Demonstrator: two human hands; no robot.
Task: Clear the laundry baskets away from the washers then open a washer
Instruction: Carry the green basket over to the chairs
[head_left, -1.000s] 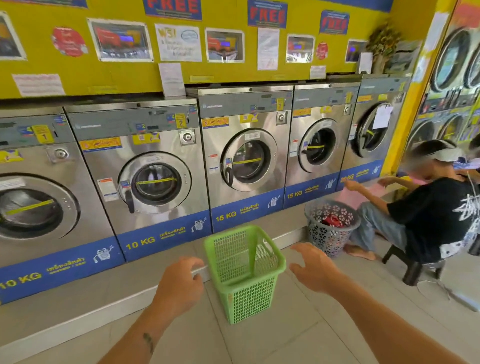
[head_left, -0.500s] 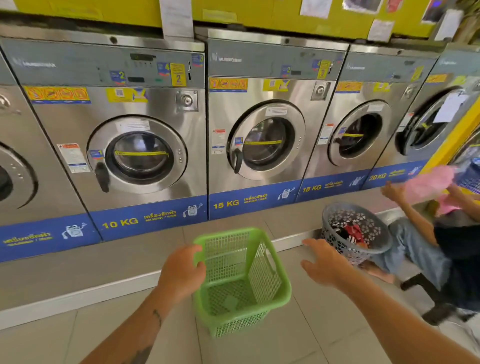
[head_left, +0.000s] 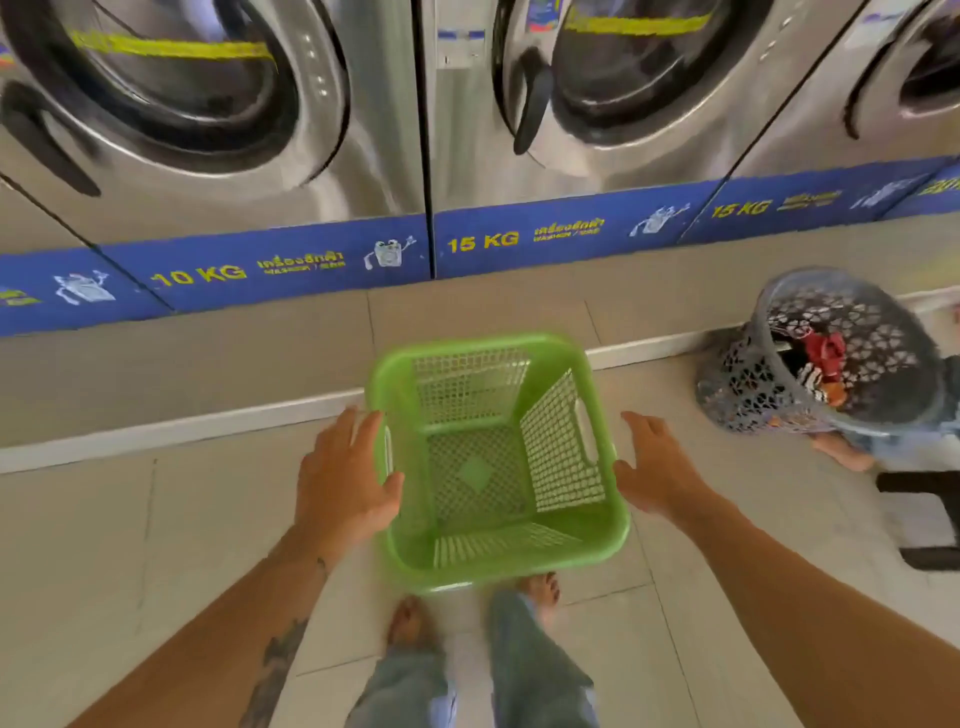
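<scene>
Both open hands, left hand (head_left: 345, 475) and right hand (head_left: 655, 467), have closed in to flank the empty green basket (head_left: 496, 462), the left now touching its rim; lifting seems imminent.

Washer doors (head_left: 171, 78) cut off above; grey basket's (head_left: 748, 395) contents indistinct

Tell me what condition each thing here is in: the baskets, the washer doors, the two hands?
Green basket: upright, empty, on the floor.
Grey basket: tilted, clothes inside.
10 KG washer door: closed.
15 KG washer door: closed.
Left hand: open, on the green basket's left rim.
Right hand: open, at its right rim.
</scene>
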